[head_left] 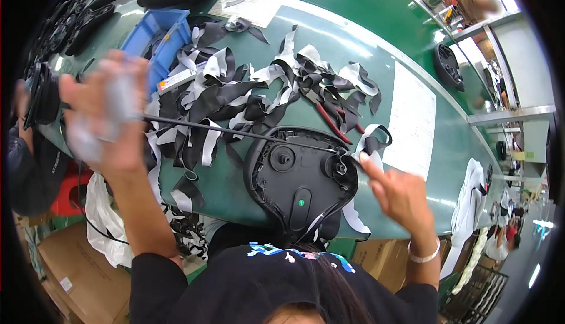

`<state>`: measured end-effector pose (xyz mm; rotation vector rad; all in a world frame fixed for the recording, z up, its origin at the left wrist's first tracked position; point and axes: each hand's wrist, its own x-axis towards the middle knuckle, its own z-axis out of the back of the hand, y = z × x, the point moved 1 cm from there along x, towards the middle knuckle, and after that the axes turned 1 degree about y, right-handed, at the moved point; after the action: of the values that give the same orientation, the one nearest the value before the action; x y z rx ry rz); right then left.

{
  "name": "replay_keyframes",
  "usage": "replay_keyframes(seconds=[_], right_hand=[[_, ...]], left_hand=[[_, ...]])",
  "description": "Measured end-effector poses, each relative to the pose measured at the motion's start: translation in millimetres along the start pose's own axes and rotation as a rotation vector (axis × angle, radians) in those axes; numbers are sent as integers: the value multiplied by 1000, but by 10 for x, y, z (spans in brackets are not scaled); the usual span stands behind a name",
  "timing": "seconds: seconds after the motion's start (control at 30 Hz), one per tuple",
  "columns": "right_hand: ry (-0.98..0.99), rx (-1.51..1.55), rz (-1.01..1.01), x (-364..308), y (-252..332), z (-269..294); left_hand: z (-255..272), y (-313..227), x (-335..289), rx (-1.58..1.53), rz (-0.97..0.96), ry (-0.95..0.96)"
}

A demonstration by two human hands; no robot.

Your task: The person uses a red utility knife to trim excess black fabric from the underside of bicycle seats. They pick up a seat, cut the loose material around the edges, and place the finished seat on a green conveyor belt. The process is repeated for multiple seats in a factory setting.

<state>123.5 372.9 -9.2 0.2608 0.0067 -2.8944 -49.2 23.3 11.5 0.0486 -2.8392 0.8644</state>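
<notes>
While the left hand [106, 112] clenches a blurry tool with a long rod [235, 133], the right hand [397, 191] sits released; fingertip touching the black saddle [300, 177] on the desk [353, 18].

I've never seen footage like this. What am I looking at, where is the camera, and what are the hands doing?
This is one fisheye view from a camera on a person's head, looking down at their own bare hands; no machine is involved. On the green table lies an upturned black bicycle saddle amid black and white scraps, with a blue bin behind. The left hand, blurred, grips a tool with a long thin rod reaching the saddle's rim. The right hand presses a fingertip there.
</notes>
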Motion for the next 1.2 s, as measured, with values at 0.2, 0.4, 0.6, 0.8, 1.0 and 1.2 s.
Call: replay_keyframes(seconds=[0.2,0.4,0.6,0.8,1.0,1.2], right_hand=[[10,52,-109,-107,267,105],[-44,162,-3,-110,-42,16],[-140,449,-330,-672,449,-297],[-169,1194,-761,-743,773,-421],[-637,1287,-679,-347,323,-788],[-754,1103,-804,-255,-490,-892]], left_hand=[[120,1103,164,1278,194,1127],[-474,1854,-108,885,338,1189],[-846,1643,48,280,241,-164],[-406,1423,86,657,-380,135],[197,1479,-221,1408,595,980],[341,1463,621,1041,318,-45]])
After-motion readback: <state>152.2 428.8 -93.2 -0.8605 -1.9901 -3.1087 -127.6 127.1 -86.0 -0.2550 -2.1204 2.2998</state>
